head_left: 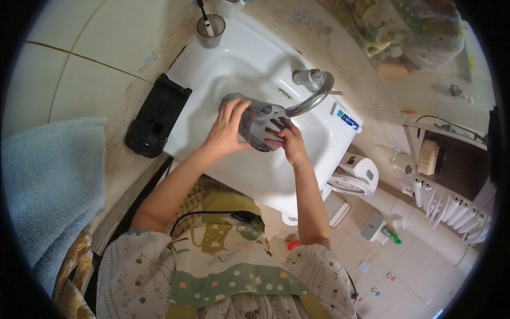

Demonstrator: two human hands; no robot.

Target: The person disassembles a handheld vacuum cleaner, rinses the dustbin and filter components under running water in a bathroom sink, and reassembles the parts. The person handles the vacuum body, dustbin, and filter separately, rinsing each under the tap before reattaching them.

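Observation:
Over the white sink, both hands hold a see-through grey plastic tank, tilted beneath the curved metal faucet. My left hand grips its left side, thumb low and fingers on top. At its right end is my right hand, thumb on the near side; its other fingers show darkly through the clear wall, and I cannot tell whether they are inside or behind it. Whether water runs from the spout is unclear. A black plastic housing with an open hollow rests on the sink's left edge.
A cup with a toothbrush stands at the sink's far left corner. Left of me hangs a blue towel. To the right are a mirror, a white paper dispenser, pipes and a rack of white hooks.

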